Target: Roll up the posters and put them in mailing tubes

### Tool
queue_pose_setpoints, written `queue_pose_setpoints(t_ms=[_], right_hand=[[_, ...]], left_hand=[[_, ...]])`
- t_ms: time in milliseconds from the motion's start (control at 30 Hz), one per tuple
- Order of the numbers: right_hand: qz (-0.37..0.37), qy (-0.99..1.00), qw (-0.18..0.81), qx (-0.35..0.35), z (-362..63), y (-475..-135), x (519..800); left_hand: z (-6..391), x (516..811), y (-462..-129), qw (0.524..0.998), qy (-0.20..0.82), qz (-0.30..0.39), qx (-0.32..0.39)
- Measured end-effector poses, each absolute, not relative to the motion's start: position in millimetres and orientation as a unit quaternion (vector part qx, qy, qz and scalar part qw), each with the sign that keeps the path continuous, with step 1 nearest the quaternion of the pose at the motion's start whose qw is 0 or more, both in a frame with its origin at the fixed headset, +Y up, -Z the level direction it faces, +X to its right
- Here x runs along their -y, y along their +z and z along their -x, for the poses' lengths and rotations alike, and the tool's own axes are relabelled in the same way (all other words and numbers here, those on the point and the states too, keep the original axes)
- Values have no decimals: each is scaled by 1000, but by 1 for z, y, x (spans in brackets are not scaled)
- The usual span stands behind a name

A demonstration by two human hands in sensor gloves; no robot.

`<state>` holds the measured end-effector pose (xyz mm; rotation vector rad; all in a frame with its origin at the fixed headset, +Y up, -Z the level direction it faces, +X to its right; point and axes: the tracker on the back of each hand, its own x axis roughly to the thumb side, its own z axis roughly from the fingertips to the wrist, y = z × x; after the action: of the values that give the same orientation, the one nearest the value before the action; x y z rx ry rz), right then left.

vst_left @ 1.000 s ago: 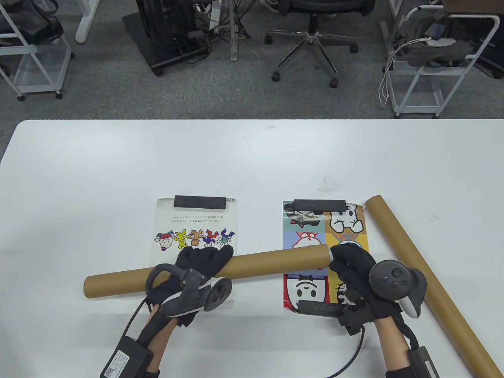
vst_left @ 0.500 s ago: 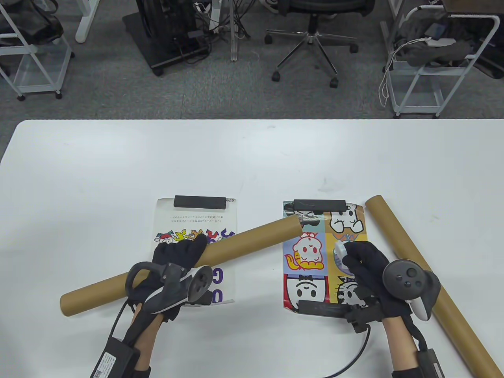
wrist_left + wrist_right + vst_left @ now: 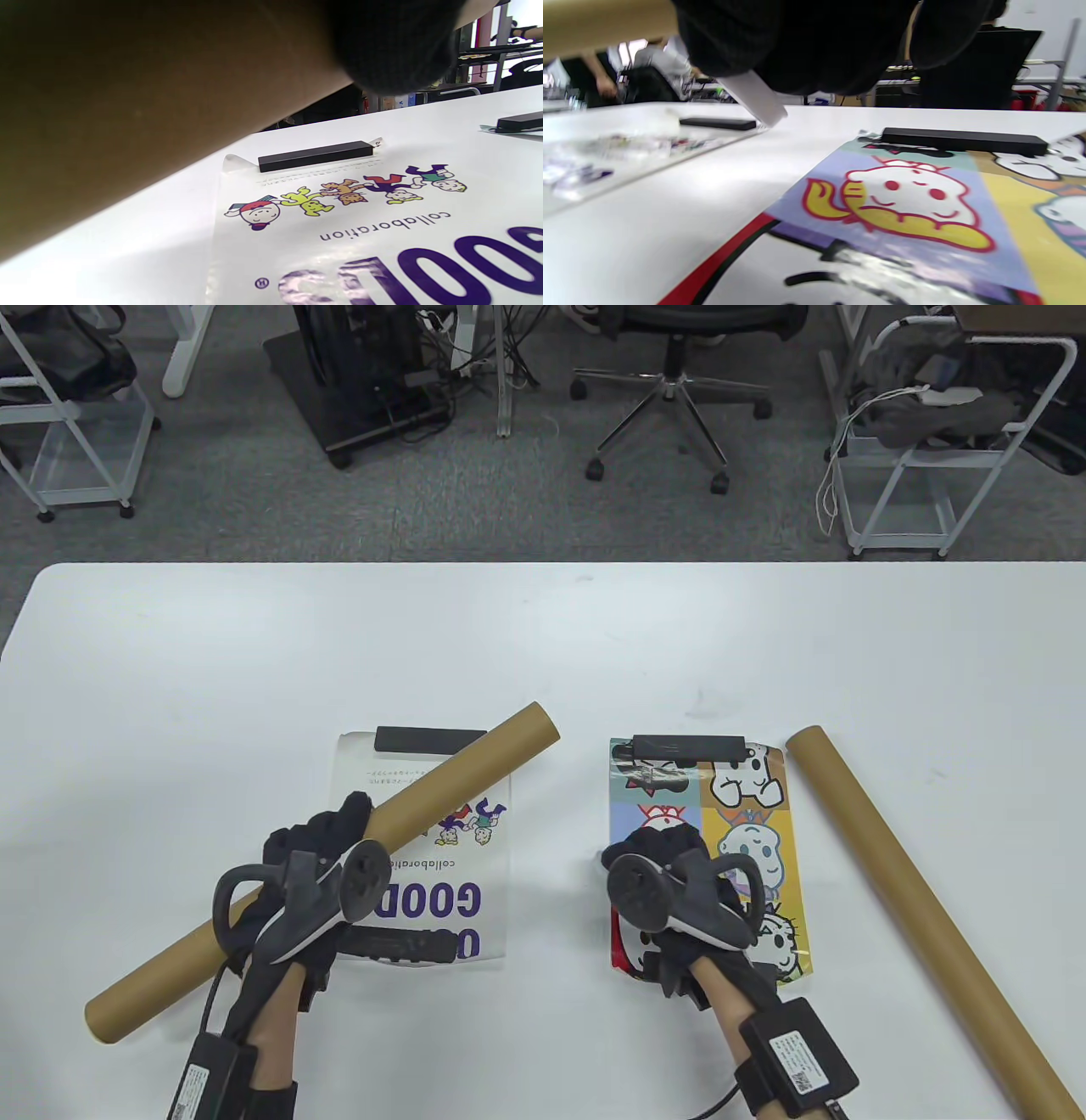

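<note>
My left hand [image 3: 318, 848] has its fingers curled round a brown mailing tube [image 3: 322, 872], gripping it near the middle; the tube slants across the table [image 3: 543, 645] from about 7 o'clock up toward 1 o'clock, its far end passing over the white poster [image 3: 458, 848] and the black bar [image 3: 416, 740] that weighs down the poster's far edge. A second black bar [image 3: 399, 943] lies along the poster's near edge, just beside my wrist. My right hand [image 3: 670, 882] hovers over the colourful cartoon poster [image 3: 755, 831], fingers curled and pinching a small white cap [image 3: 753, 98], which shows only in the right wrist view. Another black bar [image 3: 687, 747] sits on that poster's far edge. A second mailing tube [image 3: 916, 908] lies at 3 o'clock, just beside the cartoon poster, running diagonally toward 5 o'clock.
</note>
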<state>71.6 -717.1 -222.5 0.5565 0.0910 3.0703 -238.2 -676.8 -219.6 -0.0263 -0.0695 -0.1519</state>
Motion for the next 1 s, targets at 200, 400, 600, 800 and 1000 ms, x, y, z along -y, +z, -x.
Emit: queue_pose_setpoints(t_ms=[200, 400, 600, 800, 1000], right_hand=[[-201, 975, -85, -45, -32, -227, 733], [-212, 966, -144, -44, -13, -227, 749], [-215, 957, -195, -22, -1, -224, 757], [-201, 964, -170, -30, -7, -226, 750], [-169, 983, -67, -39, -39, -227, 714]], left_hand=[[244, 676, -220, 998, -64, 14, 27], [246, 677, -221, 998, -60, 14, 26], [246, 678, -221, 998, -55, 16, 28], [246, 678, -221, 998, -62, 19, 26], [246, 679, -221, 997, -67, 25, 25]])
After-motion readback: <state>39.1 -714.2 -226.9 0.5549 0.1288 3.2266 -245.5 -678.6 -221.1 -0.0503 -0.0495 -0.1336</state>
